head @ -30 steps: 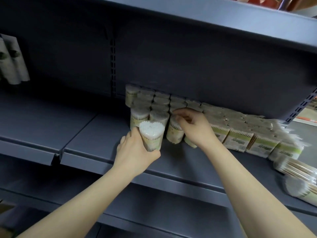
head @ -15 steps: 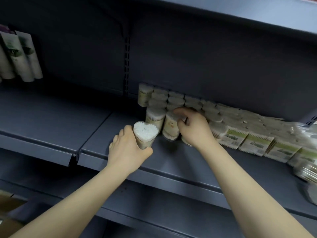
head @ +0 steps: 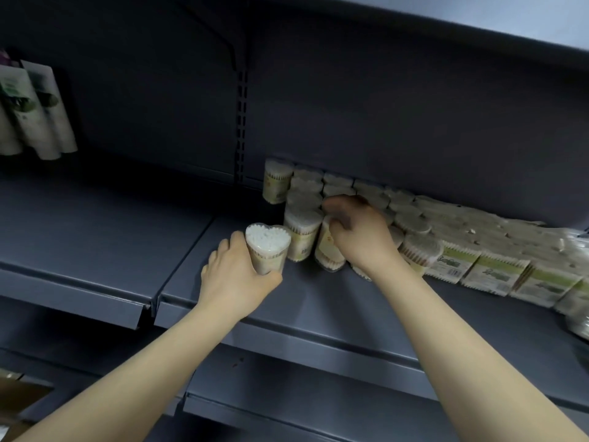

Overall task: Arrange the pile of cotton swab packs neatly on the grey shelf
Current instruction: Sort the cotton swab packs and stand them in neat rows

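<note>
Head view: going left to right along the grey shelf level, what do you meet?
Hanging green-print packets → left hand gripping a heart-shaped swab pack → right hand on an upright pack → flat boxed swab packs.

My one view sits on the head — close in, facing forward and down onto the grey shelf (head: 318, 311), slightly tilted, no second camera overlapping.

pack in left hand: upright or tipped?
Roughly upright: the heart-shaped pack in the left hand shows its white swab tips on top.
</note>
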### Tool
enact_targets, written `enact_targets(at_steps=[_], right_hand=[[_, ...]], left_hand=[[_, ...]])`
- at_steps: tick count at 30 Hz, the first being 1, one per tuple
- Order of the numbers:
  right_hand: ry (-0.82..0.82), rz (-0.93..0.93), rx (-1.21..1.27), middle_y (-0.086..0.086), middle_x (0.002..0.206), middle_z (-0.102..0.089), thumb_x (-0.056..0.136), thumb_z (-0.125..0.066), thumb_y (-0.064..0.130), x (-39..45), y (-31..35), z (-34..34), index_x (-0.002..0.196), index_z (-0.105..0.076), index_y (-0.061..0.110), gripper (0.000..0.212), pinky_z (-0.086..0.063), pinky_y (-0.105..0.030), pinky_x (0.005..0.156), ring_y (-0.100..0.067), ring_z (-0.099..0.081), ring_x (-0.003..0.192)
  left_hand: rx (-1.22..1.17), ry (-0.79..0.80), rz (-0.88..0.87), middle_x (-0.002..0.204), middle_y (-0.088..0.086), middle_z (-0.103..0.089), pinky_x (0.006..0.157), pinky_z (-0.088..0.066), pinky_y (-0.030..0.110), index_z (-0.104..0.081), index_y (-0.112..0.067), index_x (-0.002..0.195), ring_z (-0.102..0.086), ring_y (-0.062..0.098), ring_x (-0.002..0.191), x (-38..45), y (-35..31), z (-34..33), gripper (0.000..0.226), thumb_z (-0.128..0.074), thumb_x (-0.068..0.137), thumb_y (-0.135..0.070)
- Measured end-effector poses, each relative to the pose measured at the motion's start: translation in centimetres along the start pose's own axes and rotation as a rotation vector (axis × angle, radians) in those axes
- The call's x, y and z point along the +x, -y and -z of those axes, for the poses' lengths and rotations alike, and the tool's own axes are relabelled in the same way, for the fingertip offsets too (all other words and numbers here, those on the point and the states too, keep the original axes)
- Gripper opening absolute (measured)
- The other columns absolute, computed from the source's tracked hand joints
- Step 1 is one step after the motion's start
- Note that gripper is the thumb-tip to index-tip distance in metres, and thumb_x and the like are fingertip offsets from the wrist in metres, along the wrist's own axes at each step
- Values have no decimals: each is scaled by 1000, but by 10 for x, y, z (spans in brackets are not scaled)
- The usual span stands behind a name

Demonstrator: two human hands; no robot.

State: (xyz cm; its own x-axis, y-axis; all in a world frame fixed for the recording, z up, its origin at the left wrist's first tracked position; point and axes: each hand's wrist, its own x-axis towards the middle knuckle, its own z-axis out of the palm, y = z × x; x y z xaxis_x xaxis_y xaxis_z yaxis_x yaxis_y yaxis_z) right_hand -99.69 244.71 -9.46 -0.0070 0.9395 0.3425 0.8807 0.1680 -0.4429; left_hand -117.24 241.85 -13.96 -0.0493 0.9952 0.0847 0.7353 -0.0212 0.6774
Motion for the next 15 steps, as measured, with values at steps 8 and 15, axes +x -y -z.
enact_targets(at_steps=[8,15], right_hand=[[10,-13,-12,-10,121,-58,84,-48,5,12,5,-7,118,-59,12,36,-35,-23,85,-26,-51,114],[26,-43,51,-8,128,-55,87,-44,4,20,11,-14,124,-55,13,40,-31,-16,79,-22,-51,117]], left_hand=[[-165,-191,-335,123,-17,-35,95,-24,27,-42,-32,131,-28,3,109,0,3,7,61,-54,73,-50],[-67,-218,-508,124,-8,-56,89,-15,18,-65,-19,116,-35,8,115,8,13,7,55,-34,81,-48]])
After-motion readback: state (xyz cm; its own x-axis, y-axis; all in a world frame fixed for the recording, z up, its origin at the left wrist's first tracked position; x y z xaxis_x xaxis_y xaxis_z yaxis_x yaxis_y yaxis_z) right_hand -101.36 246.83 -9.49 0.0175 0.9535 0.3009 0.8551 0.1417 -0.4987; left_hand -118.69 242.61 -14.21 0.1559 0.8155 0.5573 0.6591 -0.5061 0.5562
